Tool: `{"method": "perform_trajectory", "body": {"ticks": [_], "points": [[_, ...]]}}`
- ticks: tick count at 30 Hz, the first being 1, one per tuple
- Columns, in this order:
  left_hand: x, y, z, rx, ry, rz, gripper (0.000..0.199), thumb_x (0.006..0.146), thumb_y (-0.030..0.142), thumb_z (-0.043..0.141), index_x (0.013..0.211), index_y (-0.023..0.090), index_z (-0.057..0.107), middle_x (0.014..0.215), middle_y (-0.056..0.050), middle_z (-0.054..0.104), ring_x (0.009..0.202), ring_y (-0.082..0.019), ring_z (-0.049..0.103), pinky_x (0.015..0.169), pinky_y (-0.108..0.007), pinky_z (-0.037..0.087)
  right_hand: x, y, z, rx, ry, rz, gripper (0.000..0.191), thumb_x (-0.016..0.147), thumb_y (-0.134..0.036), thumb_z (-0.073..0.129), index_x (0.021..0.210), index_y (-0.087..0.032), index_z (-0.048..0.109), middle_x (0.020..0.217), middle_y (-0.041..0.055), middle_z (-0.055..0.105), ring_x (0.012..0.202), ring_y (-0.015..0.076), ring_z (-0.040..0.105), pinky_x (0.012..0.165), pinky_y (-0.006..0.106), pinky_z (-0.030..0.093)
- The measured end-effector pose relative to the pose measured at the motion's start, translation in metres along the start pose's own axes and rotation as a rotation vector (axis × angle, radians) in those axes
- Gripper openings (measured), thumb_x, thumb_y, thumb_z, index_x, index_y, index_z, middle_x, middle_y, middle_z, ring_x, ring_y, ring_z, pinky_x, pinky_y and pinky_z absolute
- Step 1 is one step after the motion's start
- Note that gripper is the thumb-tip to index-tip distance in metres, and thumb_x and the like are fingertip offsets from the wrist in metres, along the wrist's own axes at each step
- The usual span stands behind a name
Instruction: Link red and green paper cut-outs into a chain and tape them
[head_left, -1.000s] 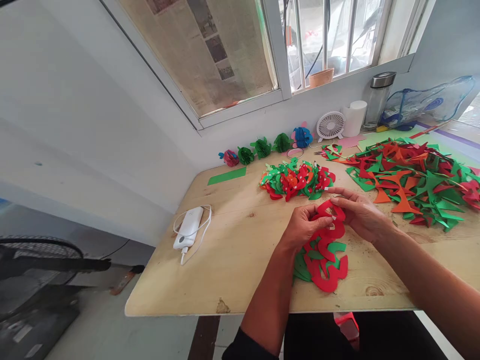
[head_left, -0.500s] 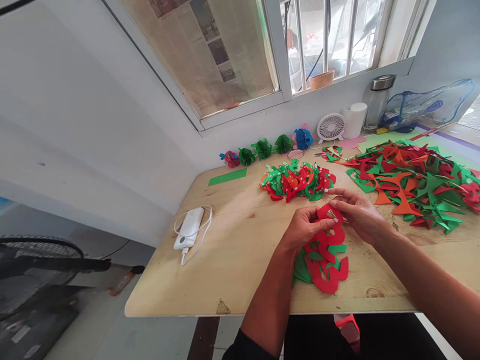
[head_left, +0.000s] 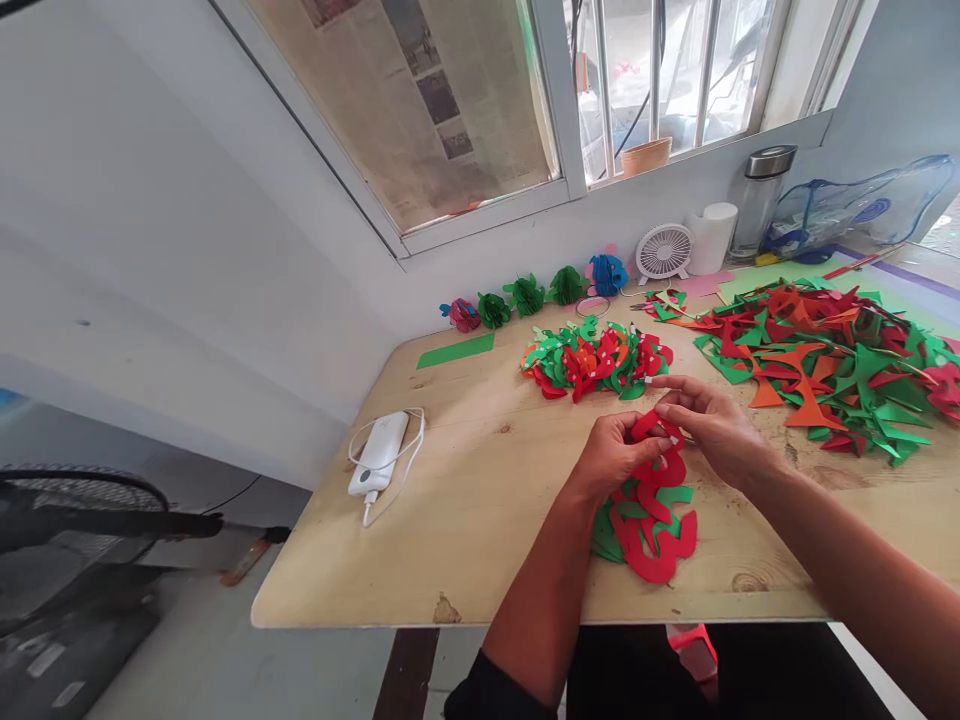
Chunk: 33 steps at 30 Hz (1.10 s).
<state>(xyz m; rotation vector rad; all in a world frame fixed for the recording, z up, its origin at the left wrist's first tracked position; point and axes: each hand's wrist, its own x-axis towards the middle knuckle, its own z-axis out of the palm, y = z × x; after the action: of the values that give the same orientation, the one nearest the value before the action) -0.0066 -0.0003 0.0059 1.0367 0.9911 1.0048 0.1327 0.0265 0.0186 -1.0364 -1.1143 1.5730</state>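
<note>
At the far L of my head view I had a black fan w/ a wire guard [head_left: 90, 490], below table level. On the wooden table [head_left: 465, 530], L side, I saw a white power bank [head_left: 381, 450] w/ a white cable [head_left: 415, 458] looped over and around it, then a green strip [head_left: 455, 351] lying flat nearer the wall. Along the wall ran 5 paper figures: 1 pink-and-blue [head_left: 461, 315], 3 green [head_left: 526, 294] and 1 blue w/ pink bits [head_left: 607, 274]. In front of them sat a mixed pile of cutouts [head_left: 592, 362], red, green & orange, w/ small white spots. My L hand [head_left: 616, 455] was nearly closed, thumb & fingers pinching a red cutout [head_left: 643, 426] above the table. Just below it, near the front edge, lay overlapping red pieces [head_left: 654, 570] and green pieces [head_left: 606, 535]. To the R, a white mini fan [head_left: 664, 251] stood by the wall. My R hand [head_left: 709, 425] had its thumb at the top of the held cutout, approx. closed on it, index finger reaching past w/ a small white tab [head_left: 649, 380] at its tip. Beyond stood a white cylinder [head_left: 712, 240] & a glass bottle [head_left: 757, 210] w/ a metal lid, then a big scrap heap [head_left: 832, 360], red/green/orange, w/ a clear blue-edged bag [head_left: 855, 208] behind.
</note>
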Motion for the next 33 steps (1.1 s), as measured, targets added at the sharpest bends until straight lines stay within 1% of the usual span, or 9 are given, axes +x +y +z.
{"method": "perform_trajectory", "body": {"ticks": [4, 8, 11, 14, 18, 23, 27, 33], "points": [[0.000, 0.002, 0.003, -0.050, 0.069, -0.003, 0.035, 0.058, 0.041, 0.078, 0.070, 0.011, 0.064, 0.064, -0.002, 0.062, 0.055, -0.009, 0.053, 0.052, -0.021, 0.042, 0.000, 0.000, 0.000, 0.007, 0.010, 0.019, 0.043, 0.060, -0.033, 0.076, 0.098, -0.020, 0.061, 0.064, -0.0043, 0.056, 0.051, 0.0072, 0.047, 0.045, 0.020, 0.036], [0.001, 0.003, 0.003, -0.124, 0.130, 0.028, 0.033, 0.061, 0.041, 0.076, 0.071, 0.011, 0.066, 0.069, -0.004, 0.065, 0.059, -0.010, 0.057, 0.056, -0.021, 0.044, 0.002, 0.002, 0.000, 0.009, 0.022, 0.010, 0.044, 0.059, -0.034, 0.077, 0.098, -0.019, 0.061, 0.063, -0.0045, 0.055, 0.052, 0.0071, 0.048, 0.045, 0.020, 0.035], [0.002, 0.002, 0.002, -0.147, 0.123, 0.057, 0.030, 0.064, 0.039, 0.074, 0.070, 0.012, 0.066, 0.068, -0.004, 0.065, 0.061, -0.011, 0.059, 0.058, -0.021, 0.045, 0.002, 0.004, -0.001, 0.014, 0.025, 0.007, 0.045, 0.059, -0.035, 0.077, 0.098, -0.019, 0.062, 0.064, -0.0039, 0.057, 0.054, 0.0081, 0.050, 0.048, 0.021, 0.036], [0.003, 0.001, 0.001, -0.153, 0.118, 0.065, 0.027, 0.065, 0.038, 0.072, 0.069, 0.012, 0.065, 0.066, -0.003, 0.064, 0.060, -0.012, 0.059, 0.058, -0.023, 0.046, 0.003, 0.006, -0.002, 0.017, -0.004, -0.006, 0.044, 0.060, -0.036, 0.077, 0.098, -0.020, 0.062, 0.063, -0.0042, 0.057, 0.055, 0.0089, 0.051, 0.050, 0.022, 0.037], [0.003, 0.002, 0.002, -0.158, 0.156, 0.083, 0.027, 0.065, 0.038, 0.071, 0.067, 0.013, 0.064, 0.061, -0.001, 0.061, 0.055, -0.009, 0.055, 0.058, -0.023, 0.045, 0.004, 0.009, -0.003, -0.027, -0.018, -0.032, 0.044, 0.062, -0.039, 0.075, 0.099, -0.019, 0.061, 0.064, -0.0034, 0.057, 0.057, 0.0107, 0.052, 0.053, 0.025, 0.038], [0.005, 0.001, 0.001, -0.177, 0.196, 0.069, 0.026, 0.066, 0.038, 0.071, 0.068, 0.013, 0.064, 0.061, 0.000, 0.059, 0.054, -0.008, 0.052, 0.055, -0.022, 0.043, 0.006, 0.011, -0.005, -0.014, -0.050, -0.049, 0.044, 0.064, -0.038, 0.075, 0.101, -0.019, 0.061, 0.064, -0.0032, 0.058, 0.059, 0.0104, 0.051, 0.056, 0.024, 0.039], [0.006, -0.002, 0.000, -0.181, 0.208, 0.061, 0.027, 0.066, 0.039, 0.070, 0.066, 0.013, 0.063, 0.060, 0.000, 0.058, 0.053, -0.008, 0.051, 0.051, -0.020, 0.040, 0.006, 0.011, -0.005, -0.016, -0.054, -0.043, 0.044, 0.064, -0.037, 0.075, 0.101, -0.019, 0.061, 0.065, -0.0029, 0.058, 0.060, 0.0102, 0.051, 0.056, 0.024, 0.039], [0.005, 0.001, 0.000, -0.189, 0.232, 0.046, 0.029, 0.064, 0.040, 0.071, 0.066, 0.012, 0.064, 0.059, 0.000, 0.058, 0.052, -0.008, 0.051, 0.051, -0.020, 0.040, 0.006, 0.010, -0.006, -0.037, -0.049, -0.021, 0.049, 0.062, -0.040, 0.076, 0.104, -0.020, 0.061, 0.066, -0.0030, 0.057, 0.057, 0.0095, 0.049, 0.051, 0.023, 0.036]]}}
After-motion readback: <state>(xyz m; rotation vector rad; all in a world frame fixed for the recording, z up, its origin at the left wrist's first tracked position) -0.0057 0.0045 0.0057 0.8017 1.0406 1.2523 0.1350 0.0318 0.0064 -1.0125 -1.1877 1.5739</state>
